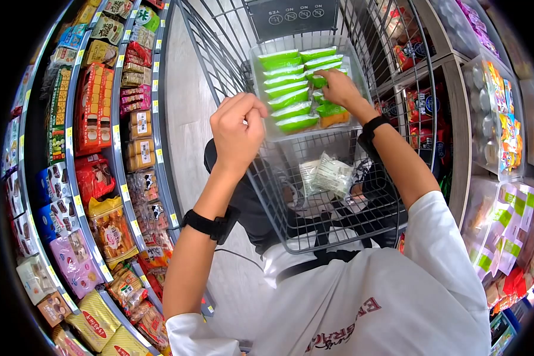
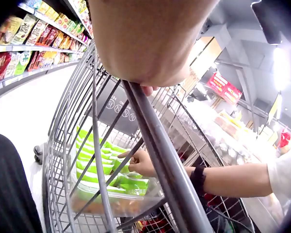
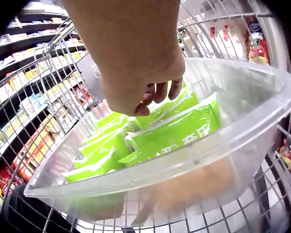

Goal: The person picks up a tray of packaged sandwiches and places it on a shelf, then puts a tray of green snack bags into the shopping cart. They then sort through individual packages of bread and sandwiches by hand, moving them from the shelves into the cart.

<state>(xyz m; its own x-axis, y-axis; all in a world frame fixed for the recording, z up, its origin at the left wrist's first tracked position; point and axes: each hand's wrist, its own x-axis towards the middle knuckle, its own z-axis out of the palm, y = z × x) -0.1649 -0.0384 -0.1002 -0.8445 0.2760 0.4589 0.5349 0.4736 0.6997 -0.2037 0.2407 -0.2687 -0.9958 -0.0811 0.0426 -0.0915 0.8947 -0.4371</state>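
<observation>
Smooth dark metal on cart [image 2: 161,145] | smooth, glossy, translucent plastic on tub [image 3: 262,119] | glossy, creased plastic film on green packets [image 3: 177,141] | matt white cloth on shirt [image 1: 350,302] | matt black on wristbands [image 1: 200,225] | smooth, pale, wood-look on floor [image 1: 187,136] | wood-like grain on right-hand shelving [image 1: 461,118]

1. I see cart [image 1: 329,224] between left shelves [image 1: 118,160] and right shelves [image 1: 460,113].
2. Tub [image 1: 296,136] in cart, toward far end.
3. Packets [image 1: 289,97] inside tub, two rows.
4. Sachets [image 1: 332,176] in cart, nearer person.

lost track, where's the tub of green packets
Upper middle of the head view, the tub sits in the cart below the dark panel, the right hand reaching into it.
</observation>
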